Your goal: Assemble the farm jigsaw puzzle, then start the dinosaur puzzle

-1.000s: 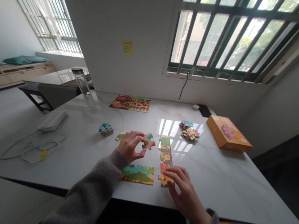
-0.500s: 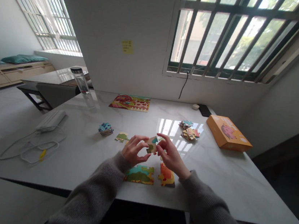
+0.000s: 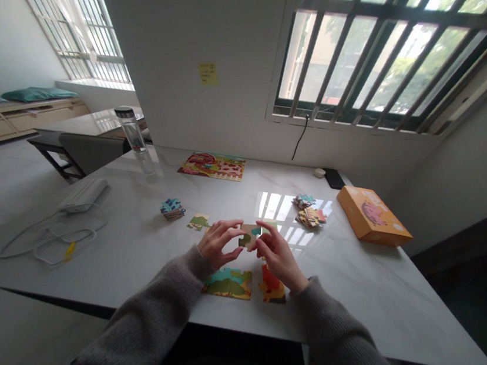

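A puzzle piece (image 3: 246, 239) in beige, green and teal is held between my two hands above the table. My left hand (image 3: 221, 243) grips its left edge with curled fingers and thumb. On the other side, my right hand (image 3: 279, 259) pinches the right edge. Below them lies a joined green and teal puzzle section (image 3: 229, 284). An orange and yellow section (image 3: 272, 285) lies beside it, partly covered by my right hand. Left of my left hand is a loose green piece (image 3: 198, 222). Another pale green piece (image 3: 271, 225) shows partly behind my right fingers.
A stack of blue pieces (image 3: 173, 209) stands at left, and two more piles (image 3: 310, 217) at right. An orange box (image 3: 373, 217), black phone (image 3: 334, 179), picture board (image 3: 212, 166), glass bottle (image 3: 131, 129) and white cable (image 3: 52, 245) share the marble-patterned table (image 3: 134, 276).
The held piece has turned slightly and sits flatter between my fingers. Both hands stay in nearly the same place; the view has shifted a little.
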Demonstrator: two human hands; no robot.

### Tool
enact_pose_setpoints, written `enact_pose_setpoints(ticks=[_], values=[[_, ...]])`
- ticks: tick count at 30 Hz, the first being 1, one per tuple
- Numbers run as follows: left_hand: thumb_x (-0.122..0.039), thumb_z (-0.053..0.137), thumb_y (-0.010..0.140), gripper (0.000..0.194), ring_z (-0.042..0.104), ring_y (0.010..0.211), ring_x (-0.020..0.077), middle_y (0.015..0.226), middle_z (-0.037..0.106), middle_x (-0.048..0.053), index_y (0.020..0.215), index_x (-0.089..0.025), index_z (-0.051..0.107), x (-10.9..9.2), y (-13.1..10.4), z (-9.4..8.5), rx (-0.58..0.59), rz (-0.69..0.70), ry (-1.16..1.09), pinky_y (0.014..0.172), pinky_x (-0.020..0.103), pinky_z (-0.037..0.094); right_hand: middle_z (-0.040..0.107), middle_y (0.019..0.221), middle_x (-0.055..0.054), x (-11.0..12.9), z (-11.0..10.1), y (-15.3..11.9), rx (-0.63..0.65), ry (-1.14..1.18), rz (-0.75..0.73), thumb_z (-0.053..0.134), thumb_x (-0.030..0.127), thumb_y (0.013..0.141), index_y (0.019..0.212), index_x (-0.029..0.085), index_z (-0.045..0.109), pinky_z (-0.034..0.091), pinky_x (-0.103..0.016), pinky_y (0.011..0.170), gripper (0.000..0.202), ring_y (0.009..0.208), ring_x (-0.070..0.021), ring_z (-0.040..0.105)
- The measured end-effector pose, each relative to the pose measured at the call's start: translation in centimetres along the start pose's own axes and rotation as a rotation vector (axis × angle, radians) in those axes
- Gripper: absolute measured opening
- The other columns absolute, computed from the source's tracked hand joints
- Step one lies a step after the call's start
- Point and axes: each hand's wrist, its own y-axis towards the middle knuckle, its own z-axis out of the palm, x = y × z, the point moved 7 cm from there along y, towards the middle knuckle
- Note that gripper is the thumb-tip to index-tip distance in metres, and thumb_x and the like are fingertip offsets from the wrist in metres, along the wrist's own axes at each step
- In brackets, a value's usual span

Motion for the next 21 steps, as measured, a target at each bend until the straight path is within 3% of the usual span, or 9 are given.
enact_pose_setpoints(ticks=[4,10,16,18,21], values=[[-0.017,0.066,0.087,0.026,0.064,0.099,0.0216,0.119,0.063,0.011,0.113,-0.021,0.062,0.4,-0.3,0.1,-0.064,-0.031,-0.045,0.088,0.040,0.054,0.061,0.073,0.003,-0.2,-0.4,0.1,-0.042,0.072,0.032,0.062,0.042,0.091,0.123,0.023,0.046,0.045,-0.027,0.060,0.041,0.071,-0.0156,0.062],[-0.012,0.064,0.089,0.013,0.062,0.080,0.0183,0.086,0.068,0.004,0.099,-0.020,0.063,0.7,-0.4,0.5,-0.078,-0.027,-0.106,0.074,0.033,0.053,0.063,0.072,0.005,-1.1,-1.1,0.1,-0.085,0.119,0.114,0.070,0.047,0.084,0.103,0.024,0.045,0.040,-0.024,0.054,0.039,0.056,-0.0106,0.054],[-0.010,0.059,0.092,0.011,0.063,0.082,0.0166,0.087,0.067,0.006,0.096,-0.018,0.066,1.0,-0.1,0.0,-0.091,-0.109,-0.208,0.074,0.030,0.054,0.068,0.076,-0.001,-1.7,-1.2,0.2,-0.059,0.049,0.115,0.071,0.052,0.083,0.085,0.023,0.041,0.041,-0.026,0.056,0.041,0.060,-0.0124,0.057],[-0.011,0.058,0.093,0.011,0.064,0.082,0.0158,0.088,0.067,0.006,0.096,-0.018,0.066,1.1,0.0,-0.3,-0.101,-0.135,-0.239,0.074,0.029,0.055,0.067,0.076,-0.001,-1.6,-1.0,0.2,-0.024,0.041,0.098,0.070,0.052,0.085,0.090,0.023,0.044,0.043,-0.027,0.057,0.039,0.062,-0.0129,0.057],[-0.014,0.058,0.093,0.009,0.063,0.076,0.0139,0.087,0.067,0.005,0.096,-0.018,0.065,1.3,0.1,-0.5,-0.105,-0.194,-0.269,0.069,0.027,0.053,0.064,0.077,0.001,-1.1,-0.5,0.0,0.041,0.009,0.067,0.066,0.050,0.089,0.119,0.023,0.047,0.045,-0.028,0.060,0.044,0.064,-0.0136,0.058]])
